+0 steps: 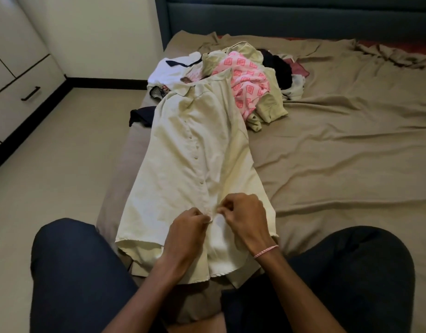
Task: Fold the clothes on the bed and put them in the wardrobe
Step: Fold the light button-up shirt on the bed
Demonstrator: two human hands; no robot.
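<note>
A cream button-front shirt (192, 152) lies stretched along the left side of the bed (339, 152), collar far from me, hem near my knees. My left hand (186, 228) and my right hand (245, 218) meet at the placket near the hem, each pinching the fabric around a button. Behind the collar sits a pile of unfolded clothes: a pink patterned garment (245, 80), a pale green one (267, 104), a white one with dark trim (173, 68) and dark pieces (279, 66).
White wardrobe drawers with a dark handle (30, 93) stand at the left across a strip of pale floor (51, 176). A dark cloth (141, 116) hangs over the bed's left edge. The teal headboard (291, 18) closes the far side. My dark-trousered knees flank the shirt hem.
</note>
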